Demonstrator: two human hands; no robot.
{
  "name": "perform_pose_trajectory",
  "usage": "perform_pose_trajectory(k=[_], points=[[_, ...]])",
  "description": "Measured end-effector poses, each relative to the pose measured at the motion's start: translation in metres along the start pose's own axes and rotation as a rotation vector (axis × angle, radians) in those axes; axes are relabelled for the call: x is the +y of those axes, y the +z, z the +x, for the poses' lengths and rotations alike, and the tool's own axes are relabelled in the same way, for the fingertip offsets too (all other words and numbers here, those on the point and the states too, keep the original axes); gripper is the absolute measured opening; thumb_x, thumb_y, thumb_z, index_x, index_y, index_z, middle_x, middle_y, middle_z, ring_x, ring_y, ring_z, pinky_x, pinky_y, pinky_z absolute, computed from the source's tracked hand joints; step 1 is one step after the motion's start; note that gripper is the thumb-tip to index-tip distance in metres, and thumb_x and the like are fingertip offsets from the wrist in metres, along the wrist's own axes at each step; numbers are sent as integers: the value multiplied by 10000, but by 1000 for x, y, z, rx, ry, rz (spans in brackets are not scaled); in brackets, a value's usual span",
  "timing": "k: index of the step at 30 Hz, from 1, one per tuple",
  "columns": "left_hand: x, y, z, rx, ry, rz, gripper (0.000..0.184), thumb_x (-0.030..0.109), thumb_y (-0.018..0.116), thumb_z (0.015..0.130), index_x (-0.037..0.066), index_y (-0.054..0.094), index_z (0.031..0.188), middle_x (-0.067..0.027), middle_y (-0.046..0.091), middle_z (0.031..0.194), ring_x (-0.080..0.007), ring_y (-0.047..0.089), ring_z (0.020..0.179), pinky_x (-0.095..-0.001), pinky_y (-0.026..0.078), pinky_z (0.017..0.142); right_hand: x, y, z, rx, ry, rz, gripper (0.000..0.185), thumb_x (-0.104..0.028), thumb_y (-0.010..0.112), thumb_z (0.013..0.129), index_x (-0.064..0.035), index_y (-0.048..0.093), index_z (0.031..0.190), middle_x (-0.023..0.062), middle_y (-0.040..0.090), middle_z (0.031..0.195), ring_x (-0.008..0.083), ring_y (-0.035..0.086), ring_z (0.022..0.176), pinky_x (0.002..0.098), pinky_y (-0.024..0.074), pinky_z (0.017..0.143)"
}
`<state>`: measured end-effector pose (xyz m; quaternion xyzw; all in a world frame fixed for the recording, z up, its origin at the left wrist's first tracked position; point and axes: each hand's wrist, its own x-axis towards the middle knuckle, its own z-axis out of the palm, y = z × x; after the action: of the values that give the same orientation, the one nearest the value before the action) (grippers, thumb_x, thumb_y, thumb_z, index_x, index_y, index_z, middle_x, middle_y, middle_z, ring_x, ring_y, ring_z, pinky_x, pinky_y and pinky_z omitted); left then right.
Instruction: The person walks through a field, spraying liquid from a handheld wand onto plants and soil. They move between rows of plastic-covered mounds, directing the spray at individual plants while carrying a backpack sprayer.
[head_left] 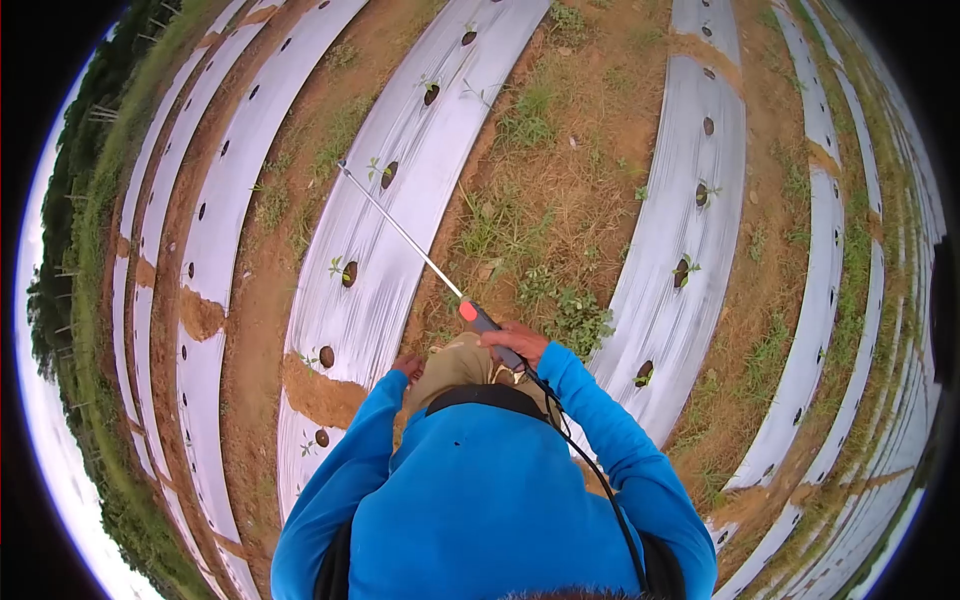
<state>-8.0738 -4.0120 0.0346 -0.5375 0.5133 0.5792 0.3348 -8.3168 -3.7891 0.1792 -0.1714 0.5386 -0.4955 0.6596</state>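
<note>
My right hand (524, 342) is wrapped round the grey handle of a sprayer wand (480, 318) with a red part at its front. From there the thin metal tube runs up and left over a bed covered in silvery plastic mulch (430, 150). The wand's tip is close to a small seedling (374, 169) beside a planting hole (389, 175). A black hose (580, 445) leads from the handle back along my right arm. Beside my left thigh hangs my left hand (409, 367), holding nothing I can see; its fingers are mostly hidden.
Another mulched bed (690, 150) with holes and seedlings lies to the right. Between the beds is a strip of brown soil with weeds (510, 225). Soil (322, 392) covers part of the left bed. More beds run along both sides, with trees (60, 210) at the far left.
</note>
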Motion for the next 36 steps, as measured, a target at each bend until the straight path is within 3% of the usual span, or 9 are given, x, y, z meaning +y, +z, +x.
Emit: perform_pose_trajectory(k=[3, 8, 11, 16, 19, 24, 31, 32, 36], points=[[34, -4, 64, -15, 250, 113, 327, 359, 445, 796, 57, 553, 862, -78, 563, 676, -184, 526, 528, -326, 429, 460, -59, -57, 13, -10, -19, 106, 276, -351, 594, 749, -134, 602, 920, 16, 453, 678, 90, 446, 557, 222, 329, 438], [148, 23, 138, 28, 218, 144, 376, 381, 446, 790, 73, 579, 961, -105, 591, 770, -205, 569, 633, -326, 465, 529, -124, -164, 86, 173, 86, 177, 335, -352, 632, 688, -54, 523, 796, -5, 438, 566, 73, 400, 421, 226, 279, 351], [199, 30, 245, 101, 702, 261, 305, 325, 464, 802, 47, 578, 853, -64, 546, 635, -176, 510, 470, -318, 412, 408, -176, -238, 121, 160, 150, 125, 382, -380, 639, 685, -54, 531, 854, -1, 466, 623, 70, 440, 483, 215, 322, 395], [415, 27, 198, -66, 198, 276, 283, 328, 484, 788, 64, 580, 825, -118, 570, 707, -196, 552, 495, -361, 430, 418, -289, -316, 110, 250, 119, 158, 374, -368, 634, 681, -22, 547, 793, 13, 461, 564, 86, 439, 457, 227, 308, 358], [531, 23, 215, -113, 398, -103, 276, 327, 488, 803, 59, 553, 808, -48, 543, 642, -125, 461, 435, -274, 354, 385, -329, -373, 114, 238, 206, 173, 394, -376, 651, 677, -9, 563, 791, 8, 455, 571, 99, 448, 486, 240, 328, 401], [725, 22, 222, -12, 589, 17, 274, 329, 460, 838, 67, 540, 842, -29, 547, 659, -102, 464, 465, -241, 335, 381, -367, -470, 164, 238, 127, 201, 361, -350, 629, 719, -47, 507, 874, 19, 495, 672, 72, 469, 536, 202, 352, 429], [816, 41, 294, 16, 333, 33, 297, 318, 467, 828, 28, 530, 824, -52, 528, 620, -140, 447, 407, -277, 367, 383, -455, -649, 248, 223, 113, 223, 317, -306, 634, 720, -50, 516, 864, 8, 488, 617, 66, 458, 473, 194, 341, 379], [828, 42, 300, 6, 71, 101, 275, 304, 483, 801, 37, 546, 826, -65, 539, 618, -152, 466, 407, -303, 393, 396, -476, -682, 254, 202, 170, 210, 317, -316, 631, 721, -48, 521, 849, 6, 484, 609, 65, 448, 452, 193, 322, 361], [833, 34, 362, 235, 235, 837, 466, 378, 429, 783, 30, 560, 1063, -166, 573, 1004, -273, 571, 855, -379, 475, 596, -562, -767, 246, 116, 198, 256, 330, -349, 626, 717, -43, 534, 799, 4, 480, 599, 58, 433, 424, 190, 282, 334]])
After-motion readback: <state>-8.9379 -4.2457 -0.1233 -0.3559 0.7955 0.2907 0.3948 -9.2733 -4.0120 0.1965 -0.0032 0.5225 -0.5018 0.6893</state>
